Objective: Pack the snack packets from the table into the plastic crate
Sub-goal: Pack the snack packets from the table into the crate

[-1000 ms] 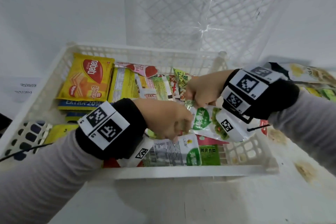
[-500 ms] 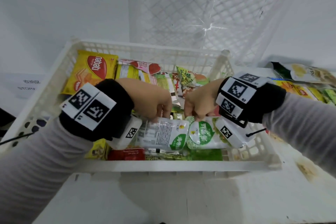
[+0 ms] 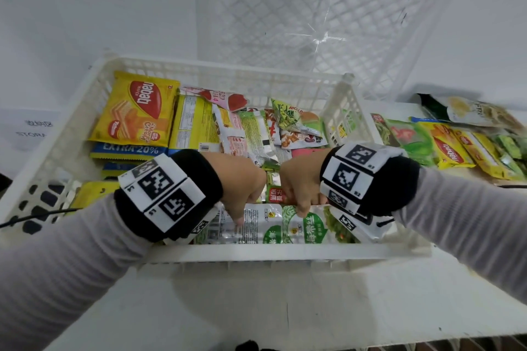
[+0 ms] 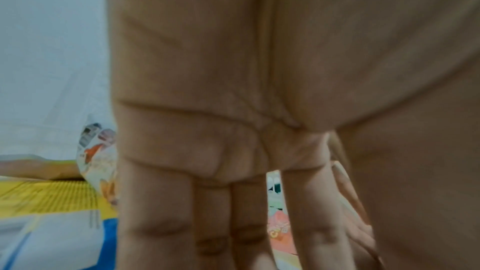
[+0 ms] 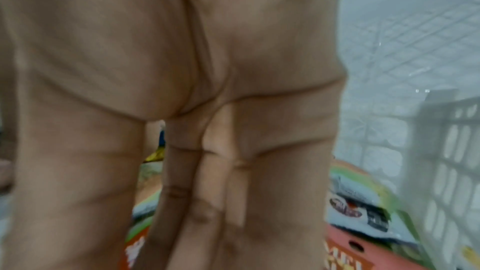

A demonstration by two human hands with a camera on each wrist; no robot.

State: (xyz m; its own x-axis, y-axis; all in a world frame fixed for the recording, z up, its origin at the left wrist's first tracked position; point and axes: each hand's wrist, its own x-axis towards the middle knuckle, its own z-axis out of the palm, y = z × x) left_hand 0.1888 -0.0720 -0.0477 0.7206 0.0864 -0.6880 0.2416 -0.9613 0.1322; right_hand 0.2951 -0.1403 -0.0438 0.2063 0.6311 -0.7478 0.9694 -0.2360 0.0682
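— Hands went where?
— Our left hand point(image 3: 239, 182) and right hand point(image 3: 299, 181) reached down into the white plastic crate point(image 3: 256, 251). Each one pinched a white-and-green snack packet, the left packet point(image 3: 251, 226) and the right packet point(image 3: 310, 229), side by side by the near wall.
— More snacks?
— A row of packets point(image 3: 456, 148) lay on the table point(image 3: 285, 308), right of the crate.

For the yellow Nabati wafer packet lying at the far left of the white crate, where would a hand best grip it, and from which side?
The yellow Nabati wafer packet lies flat, face up, on a stack against the far-left corner of the white plastic crate. Probably best pinched at its near edge, above the blue "EXTRA 20%" packet, coming from above on the near side: that edge is exposed, while the crate walls crowd its far and left edges.
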